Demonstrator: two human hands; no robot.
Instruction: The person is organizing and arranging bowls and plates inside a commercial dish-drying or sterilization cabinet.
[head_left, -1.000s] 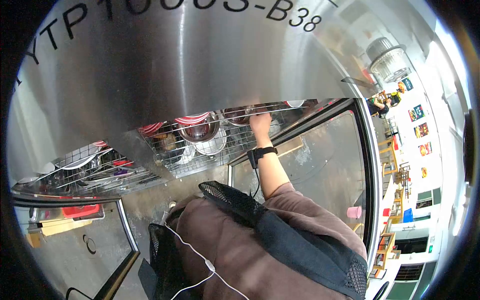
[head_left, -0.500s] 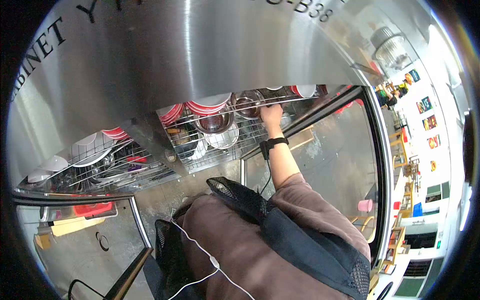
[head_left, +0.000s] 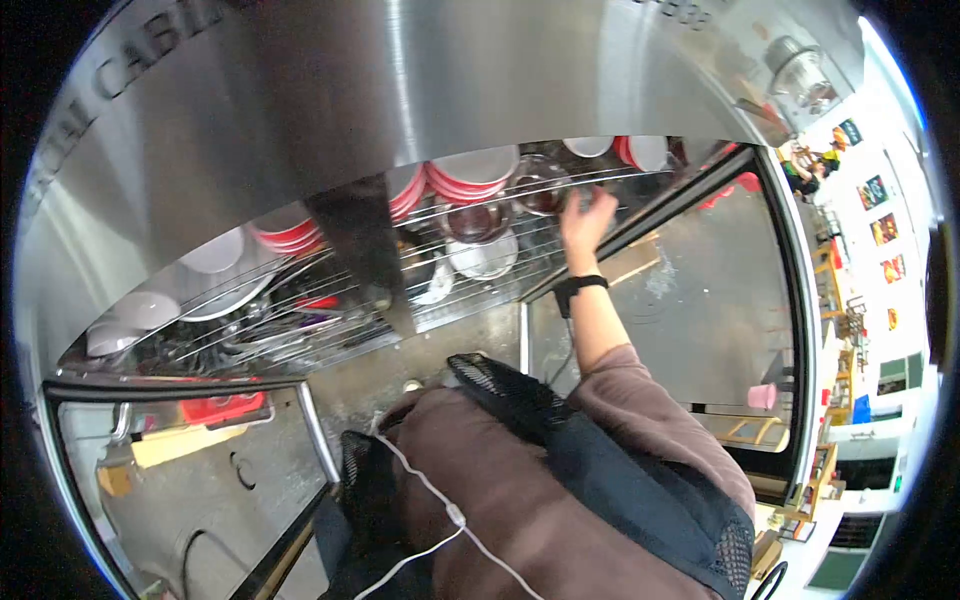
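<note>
My right hand (head_left: pixel 588 228) is at the right part of a wire shelf (head_left: pixel 560 187) inside a steel cabinet. Its fingers are spread, and nothing shows between them. Just left of the fingertips sits a shiny round bowl (head_left: pixel 540 186). A second shiny bowl (head_left: pixel 476 220) stands to the left of that one. Red-rimmed white bowls (head_left: pixel 472 172) are stacked behind them. On the lower level lies a white plate (head_left: pixel 484 258). My left hand is out of view.
The steel cabinet front (head_left: pixel 480 80) runs across the top of the view. Two glass doors stand open, the right one (head_left: pixel 690 300) close to my arm. More bowls (head_left: pixel 148 310) and utensils fill the left section. A red basket (head_left: pixel 228 405) shows through the left door.
My right hand has come away from the shiny bowl's rim, and its fingers have spread. The view has shifted, so the cabinet contents appear farther right and slightly higher.
</note>
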